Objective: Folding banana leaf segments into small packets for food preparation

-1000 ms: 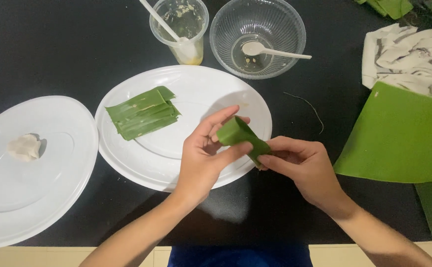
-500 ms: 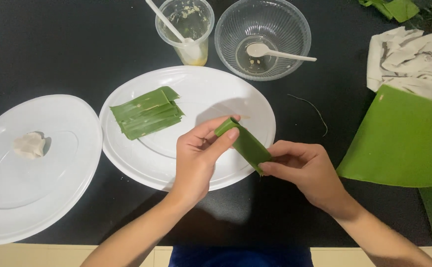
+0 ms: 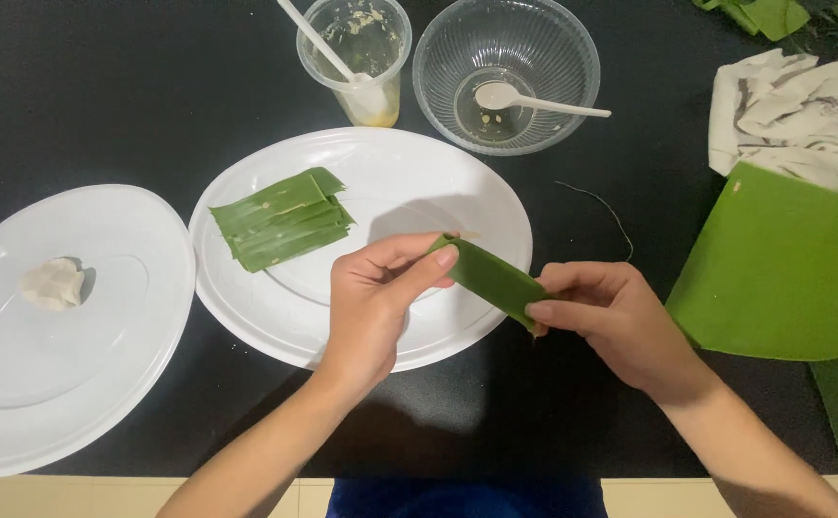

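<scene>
two hands pinch one folded leaf parcel (image 3: 489, 278) over the near rim of the middle plate (image 3: 419, 163): left hand (image 3: 371, 302) at its upper end, right hand (image 3: 611, 321) at its lower. since a second ago the parcel has flattened and lengthened, suggesting the fold is being pressed closed.

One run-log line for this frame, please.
left hand: pinches leaf parcel | right hand: grips its other end | held above white plate | leaf stack on plate

Hidden and cut-off parts

Our right hand (image 3: 611, 321) covers one end of the folded leaf parcel (image 3: 491, 278); the large green leaf (image 3: 783, 269) and white cloth (image 3: 803, 110) run off the right edge.
</scene>
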